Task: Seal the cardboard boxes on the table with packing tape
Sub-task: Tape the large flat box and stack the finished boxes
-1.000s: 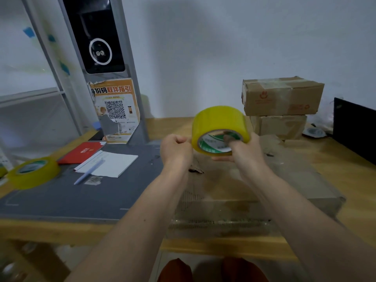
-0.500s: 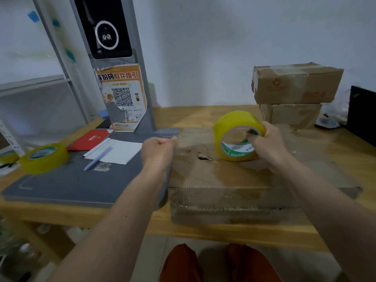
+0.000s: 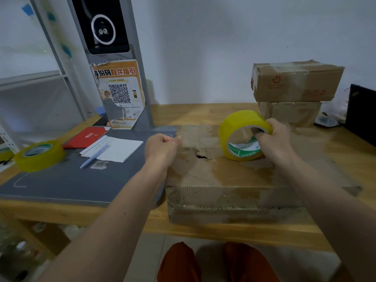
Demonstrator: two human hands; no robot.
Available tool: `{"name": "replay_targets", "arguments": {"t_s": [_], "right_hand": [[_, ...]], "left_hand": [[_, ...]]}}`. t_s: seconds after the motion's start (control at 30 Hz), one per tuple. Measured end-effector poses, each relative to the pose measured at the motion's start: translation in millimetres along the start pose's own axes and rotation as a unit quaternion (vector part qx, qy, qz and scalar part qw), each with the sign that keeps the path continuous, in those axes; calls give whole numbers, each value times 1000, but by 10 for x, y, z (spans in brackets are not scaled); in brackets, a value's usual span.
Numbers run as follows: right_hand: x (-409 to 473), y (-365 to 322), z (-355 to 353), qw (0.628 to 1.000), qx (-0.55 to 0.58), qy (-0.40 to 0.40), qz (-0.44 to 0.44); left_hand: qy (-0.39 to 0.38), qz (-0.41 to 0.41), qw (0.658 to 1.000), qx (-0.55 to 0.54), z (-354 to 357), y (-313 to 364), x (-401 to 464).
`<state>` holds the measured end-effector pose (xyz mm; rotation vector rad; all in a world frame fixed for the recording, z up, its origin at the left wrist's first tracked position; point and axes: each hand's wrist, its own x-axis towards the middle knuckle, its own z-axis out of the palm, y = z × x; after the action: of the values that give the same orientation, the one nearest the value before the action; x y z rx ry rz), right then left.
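Note:
A flat, worn cardboard box point(image 3: 234, 180) lies on the wooden table point(image 3: 203, 112) in front of me, with a small torn hole in its top. My right hand point(image 3: 272, 139) grips a yellow roll of packing tape point(image 3: 242, 135), fingers hooked through its core, and the roll rests on the box top. My left hand point(image 3: 160, 147) pinches the free end of the clear tape at the box's left edge. The tape strip between the hands is almost invisible. Two more cardboard boxes point(image 3: 295, 82) are stacked at the back right.
A second yellow tape roll point(image 3: 38, 154) sits at the left on a grey mat point(image 3: 67, 180). A white notepad point(image 3: 120, 147) with a pen and a red booklet point(image 3: 87, 137) lie on the mat. A grey kiosk post point(image 3: 114, 64) stands behind. A black screen point(image 3: 362, 115) is at the right edge.
Both hands came down from mid-air to the box. The roll moved right and now rests on the box top, while my left hand drew the tape end out to the box's left edge.

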<state>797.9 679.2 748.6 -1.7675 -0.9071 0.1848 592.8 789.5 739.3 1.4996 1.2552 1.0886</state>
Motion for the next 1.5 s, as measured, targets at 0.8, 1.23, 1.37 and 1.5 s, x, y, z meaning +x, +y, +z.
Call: {"name": "replay_targets", "arguments": {"t_s": [0.8, 1.23, 1.37, 1.5], "right_hand": [[-510, 238, -112, 983, 60, 127, -115], [-281, 314, -371, 992, 81, 86, -51], [-328, 122, -352, 999, 12, 45, -7], [-369, -65, -337, 1000, 10, -14, -2]], "left_hand": [[-70, 75, 990, 100, 369, -98, -109], [-45, 64, 994, 80, 547, 167, -84], [-110, 62, 981, 146, 523, 340, 235], [-175, 48, 954, 240, 552, 392, 436]]}}
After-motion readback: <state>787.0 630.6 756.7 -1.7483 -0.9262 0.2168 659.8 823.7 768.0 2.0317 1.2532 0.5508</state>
